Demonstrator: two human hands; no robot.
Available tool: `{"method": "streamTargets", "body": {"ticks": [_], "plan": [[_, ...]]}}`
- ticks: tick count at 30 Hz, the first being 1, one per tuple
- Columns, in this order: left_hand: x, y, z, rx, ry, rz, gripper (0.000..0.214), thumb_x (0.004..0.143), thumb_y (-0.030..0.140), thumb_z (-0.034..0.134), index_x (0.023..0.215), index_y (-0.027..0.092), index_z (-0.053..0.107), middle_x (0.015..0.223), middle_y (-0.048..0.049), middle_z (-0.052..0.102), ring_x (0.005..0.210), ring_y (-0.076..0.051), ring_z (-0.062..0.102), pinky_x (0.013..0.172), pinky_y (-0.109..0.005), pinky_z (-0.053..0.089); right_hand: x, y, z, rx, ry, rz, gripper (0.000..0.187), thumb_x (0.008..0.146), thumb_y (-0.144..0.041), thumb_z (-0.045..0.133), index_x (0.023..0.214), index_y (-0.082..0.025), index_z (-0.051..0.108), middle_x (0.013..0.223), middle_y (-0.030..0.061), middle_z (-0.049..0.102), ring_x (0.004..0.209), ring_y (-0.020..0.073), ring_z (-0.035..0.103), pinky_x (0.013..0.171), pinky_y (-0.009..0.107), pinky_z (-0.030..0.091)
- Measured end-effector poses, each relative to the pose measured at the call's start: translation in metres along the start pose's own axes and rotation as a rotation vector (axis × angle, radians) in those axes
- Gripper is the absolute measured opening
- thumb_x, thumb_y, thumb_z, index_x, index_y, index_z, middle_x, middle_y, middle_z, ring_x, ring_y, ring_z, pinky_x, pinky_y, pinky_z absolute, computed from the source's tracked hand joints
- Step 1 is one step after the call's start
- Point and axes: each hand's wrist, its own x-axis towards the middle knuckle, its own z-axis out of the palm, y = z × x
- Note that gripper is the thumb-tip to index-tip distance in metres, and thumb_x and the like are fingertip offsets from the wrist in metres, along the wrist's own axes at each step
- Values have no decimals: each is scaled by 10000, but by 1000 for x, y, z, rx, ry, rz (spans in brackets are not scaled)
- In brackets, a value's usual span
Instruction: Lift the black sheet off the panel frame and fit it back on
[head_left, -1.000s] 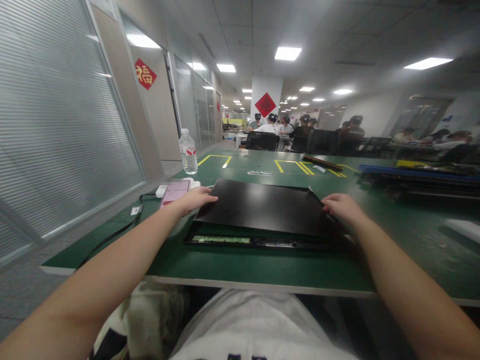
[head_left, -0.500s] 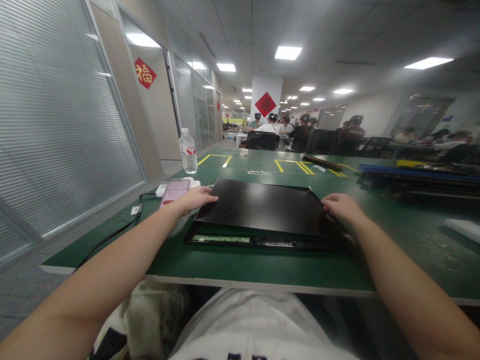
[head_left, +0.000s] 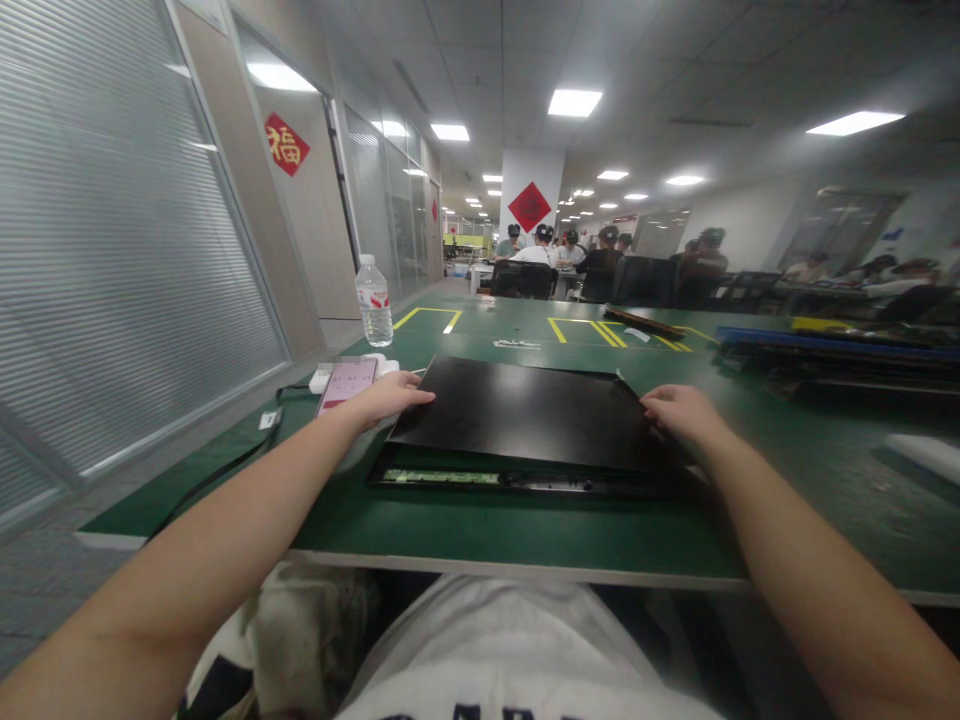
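1. Your left hand (head_left: 386, 397) lies on the left edge of the black panel (head_left: 525, 410), fingers stretched out almost flat and touching it, not closed around anything.
2. Your right hand (head_left: 679, 410) rests on the panel's right edge, fingers bent downward. Whether they grip the edge you cannot tell from here.
3. The panel sits on top of a dark frame (head_left: 525, 482) in the middle of the green table (head_left: 525, 535), straight in front of you. The frame's near strip shows below the panel.
4. A phone (head_left: 346, 381) lies just beside your left hand, with a cable (head_left: 225, 465) trailing toward you.
5. A water bottle (head_left: 373, 303) stands upright farther back on the left.
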Motion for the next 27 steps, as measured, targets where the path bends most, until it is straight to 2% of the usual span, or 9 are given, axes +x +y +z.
{"method": "streamTargets", "body": {"ticks": [9,16,22,27], "plan": [[3,-2,-2,36,8,5,394,469,423,838,762,178,741,843,-77,777,908,-318,709,764,-345,551,-1,-2,-2,-36,-5,-24,216,814,-314,584,886,-193,748,787,45,749,622,155,662,575,238,458],[6,-7,-3,42,34,17,406,485,431,836,787,176,743,913,-100,772,977,-341,687,851,-383,520,-4,-4,-2,-22,-3,-9,215,805,-304,585,879,-191,752,776,46,750,594,146,650,570,234,459],[7,-8,-3,58,23,21,355,517,416,812,771,180,735,894,-94,766,986,-340,681,871,-384,514,-4,-4,-2,-12,9,-20,217,799,-320,591,860,-187,752,772,53,749,593,147,650,568,232,463],[9,-10,-3,48,40,30,375,494,411,825,772,177,737,912,-96,768,1012,-346,675,910,-401,502,-1,-2,-1,-9,-3,-8,211,797,-310,589,857,-188,750,770,53,747,603,152,654,559,233,459]]}}
